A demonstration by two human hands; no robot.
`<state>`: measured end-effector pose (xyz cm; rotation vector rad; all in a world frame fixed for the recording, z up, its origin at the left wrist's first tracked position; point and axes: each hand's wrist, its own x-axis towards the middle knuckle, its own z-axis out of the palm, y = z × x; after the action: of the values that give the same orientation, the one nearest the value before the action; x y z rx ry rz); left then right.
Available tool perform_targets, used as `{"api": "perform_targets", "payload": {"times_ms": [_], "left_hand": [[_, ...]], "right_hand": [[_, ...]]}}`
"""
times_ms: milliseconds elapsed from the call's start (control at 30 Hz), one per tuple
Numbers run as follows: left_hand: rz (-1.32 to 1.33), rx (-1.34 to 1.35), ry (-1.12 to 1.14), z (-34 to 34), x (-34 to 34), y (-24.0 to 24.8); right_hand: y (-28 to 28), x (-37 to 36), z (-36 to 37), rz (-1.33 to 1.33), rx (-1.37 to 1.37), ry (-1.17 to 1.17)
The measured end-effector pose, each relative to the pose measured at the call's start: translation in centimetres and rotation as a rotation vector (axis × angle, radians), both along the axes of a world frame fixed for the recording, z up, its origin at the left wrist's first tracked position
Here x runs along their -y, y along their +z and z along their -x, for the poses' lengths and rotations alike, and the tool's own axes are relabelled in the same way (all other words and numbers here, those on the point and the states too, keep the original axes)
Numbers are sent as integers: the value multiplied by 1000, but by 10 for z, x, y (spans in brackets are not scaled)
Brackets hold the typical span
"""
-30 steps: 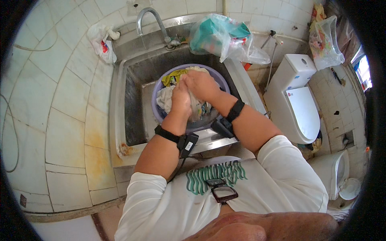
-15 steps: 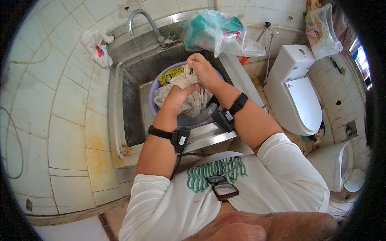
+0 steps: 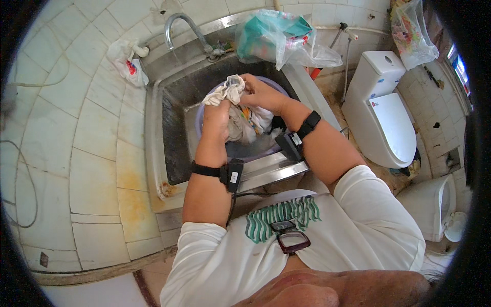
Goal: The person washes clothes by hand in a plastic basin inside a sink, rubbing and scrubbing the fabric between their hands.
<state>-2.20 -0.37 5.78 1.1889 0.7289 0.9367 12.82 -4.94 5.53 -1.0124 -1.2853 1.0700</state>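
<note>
Cream cloth [image 3: 220, 95] up top, bunched and held above the purple basin [image 3: 273, 83], over its far half, and both hands are on it! Left hand [image 3: 215, 120] comes up over the basin's left side, its fist closed around the cloth, with folds spilling out above the knuckles. Right hand [image 3: 262, 96], over the basin's far right, has the cloth's right end between thumb and fingers; some fingertips are hidden, so how tight that pinch is, I cannot tell. Below, inside the basin, more clothes [image 3: 240, 128] lie heaped and wet-looking, a beige bundle against white fabric with coloured stripes.

All around the basin, the steel sink [image 3: 179, 128]; beyond it and to its left, the curved tap [image 3: 168, 33]; beyond it and to its right, the teal-and-clear plastic bag [image 3: 273, 40]. Well off to the basin's right stands the white toilet [image 3: 391, 125].

So which step is this? Two-handed handling of a single piece, I'd judge, lifted clear of the pile. Any next move calls for a firm hold at both ends and for staying above the basin, since wet fabric could slip or drip over its edge.
</note>
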Motion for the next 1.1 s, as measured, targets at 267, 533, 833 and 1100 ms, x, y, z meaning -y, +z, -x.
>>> {"api": "perform_targets", "payload": {"times_ms": [267,533,833,1100], "left_hand": [[-125,-96,99,4,-4,-3],[-180,-847,96,13,-13,-3],[170,-104,-72,7,-2,-4],[-399,111,91,-2,-9,1]], "right_hand": [[-25,-11,-24,-211,899,-414],[5,-3,-13,78,-63,-295],[10,-8,-31,-350,-12,-499],[24,0,-34,-466,-56,-578]]}}
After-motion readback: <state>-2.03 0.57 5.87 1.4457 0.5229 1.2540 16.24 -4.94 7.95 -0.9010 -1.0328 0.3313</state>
